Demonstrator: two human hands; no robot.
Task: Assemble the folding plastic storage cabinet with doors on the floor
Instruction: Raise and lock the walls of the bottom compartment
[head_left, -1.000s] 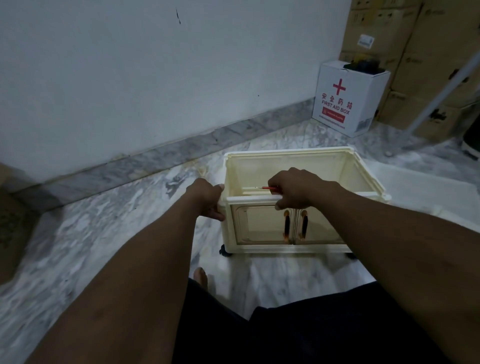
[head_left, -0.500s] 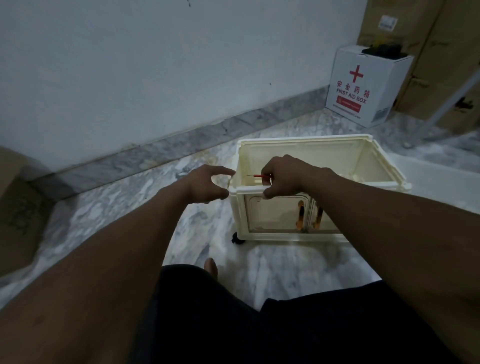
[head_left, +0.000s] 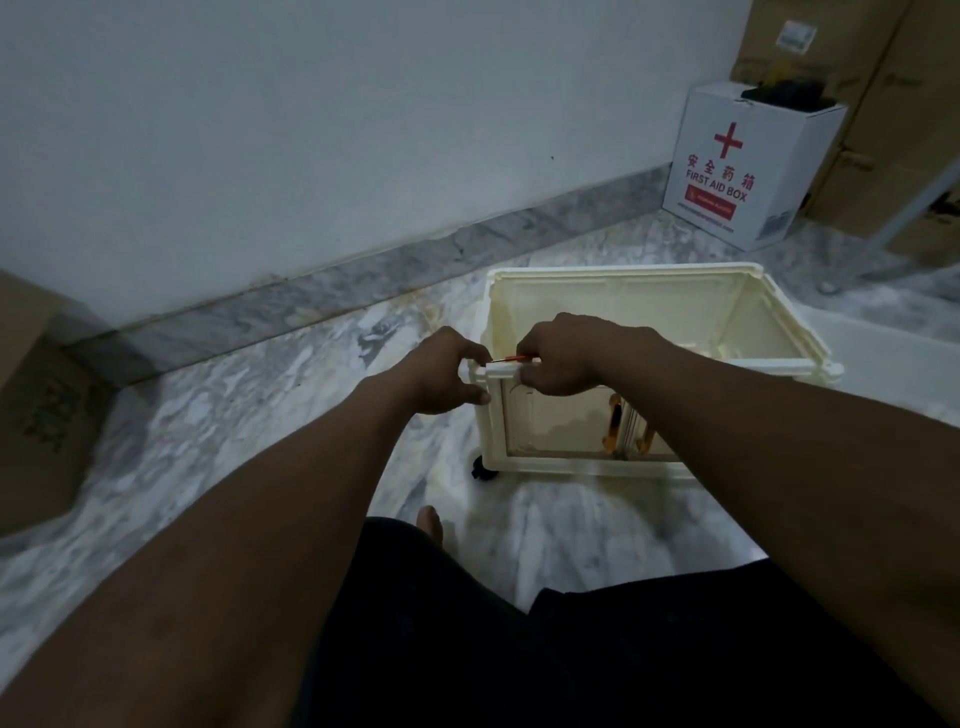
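Marble floor (head_left: 270, 415), grey-veined and glossy, runs to a white wall with a stone skirting, and the cream plastic cabinet (head_left: 623, 312) stands on it near the far right, its top open and its two clear doors facing the person. Small black wheels carry it, one showing at the near left bottom corner. Amber handles sit on the doors where they meet.

Both hands work at the near left top corner of the frame. The left hand (head_left: 441, 374) pinches the corner post, its grip narrow on the plastic. The right hand (head_left: 561, 358) closes over the front top rail and holds a thin red-tipped tool (head_left: 514, 358) pointing at the joint.

The step looks like seating that corner joint. It would go best with the left hand bracing the post square while the right presses steadily, since the thin moulded walls likely flex and the wheels may let the cabinet roll.

A white cardboard first aid box (head_left: 748, 166) stands by the wall beyond.
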